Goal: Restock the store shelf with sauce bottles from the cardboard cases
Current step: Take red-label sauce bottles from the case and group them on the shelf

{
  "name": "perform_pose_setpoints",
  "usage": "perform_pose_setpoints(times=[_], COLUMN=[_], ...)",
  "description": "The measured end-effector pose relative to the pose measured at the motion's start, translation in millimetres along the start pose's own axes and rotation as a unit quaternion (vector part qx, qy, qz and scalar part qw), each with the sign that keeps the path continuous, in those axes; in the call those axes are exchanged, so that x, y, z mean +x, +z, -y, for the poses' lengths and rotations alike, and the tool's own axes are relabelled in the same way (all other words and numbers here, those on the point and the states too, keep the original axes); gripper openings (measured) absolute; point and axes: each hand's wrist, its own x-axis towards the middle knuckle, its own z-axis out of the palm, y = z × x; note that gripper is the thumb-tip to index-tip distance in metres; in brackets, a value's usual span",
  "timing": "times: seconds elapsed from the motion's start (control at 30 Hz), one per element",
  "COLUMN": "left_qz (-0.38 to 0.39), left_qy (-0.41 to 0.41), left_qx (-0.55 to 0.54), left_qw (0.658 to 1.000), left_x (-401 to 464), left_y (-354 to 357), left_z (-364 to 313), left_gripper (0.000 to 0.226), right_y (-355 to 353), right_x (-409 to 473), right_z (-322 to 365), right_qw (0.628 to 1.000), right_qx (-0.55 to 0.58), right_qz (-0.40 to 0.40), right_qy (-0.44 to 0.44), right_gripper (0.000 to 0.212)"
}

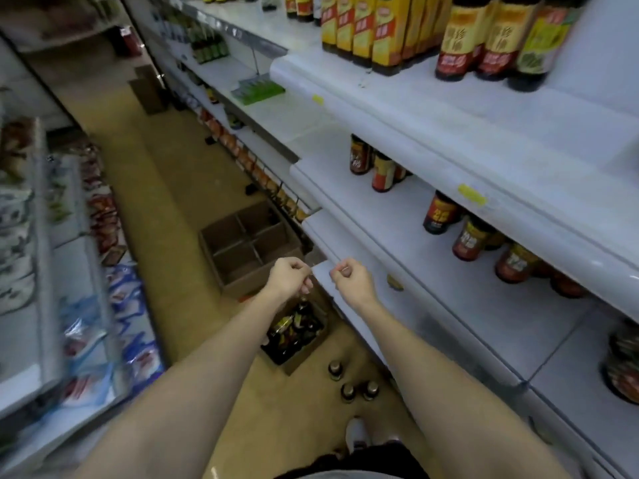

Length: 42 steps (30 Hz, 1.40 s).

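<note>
At centre frame your left hand [289, 276] and right hand [349, 276] hang clenched, grasping nothing, above a still-full case [294, 335] and three loose bottles [352, 383] on the floor, beside a sparsely stocked shelf [432, 271] at right; an emptied case [247, 248] lies beyond.

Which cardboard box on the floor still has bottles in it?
The nearer box, just below the hands, holds dark bottles. The farther box up the aisle shows only bare cardboard dividers.
</note>
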Motion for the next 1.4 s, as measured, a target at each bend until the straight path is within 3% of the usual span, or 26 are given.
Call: perform_pose_setpoints(times=[0.33,0.47,0.7,0.93,1.13,1.4], left_qz=[-0.063,-0.088,-0.050,0.045,0.109,0.115], left_qy=[-0.072,-0.087,-0.086,-0.069,-0.053,-0.027], left_qx=[0.001,-0.031,-0.025,0.014,0.048,0.076], left_qw=[0.995,0.992,0.995,0.997,0.991,0.990], left_x=[23.4,51.3,117.0,174.4,210.8,267.0], left_y=[-34.0,-70.9,-137.6,-200.7,-212.5,-213.8], left_z=[41.2,58.6,99.3,122.6,122.9,89.8], left_gripper=[0.017,0.016,0.018,0.016,0.015,0.015], right_y=[69.7,99.5,178.3,251.1,277.3,273.3], right_x=[41.3,61.4,91.5,90.7,98.9,159.0], right_z=[-6.6,6.1,34.7,56.0,63.0,71.7], right_qw=[0.992,0.990,0.992,0.992,0.986,0.981], right_qx=[0.006,-0.006,-0.005,0.007,0.033,0.061], right_qz=[0.129,0.138,0.102,0.030,-0.012,-0.034], right_qy=[0.009,0.023,0.067,0.119,0.160,0.178], right_gripper=[0.004,0.003,0.004,0.007,0.009,0.009])
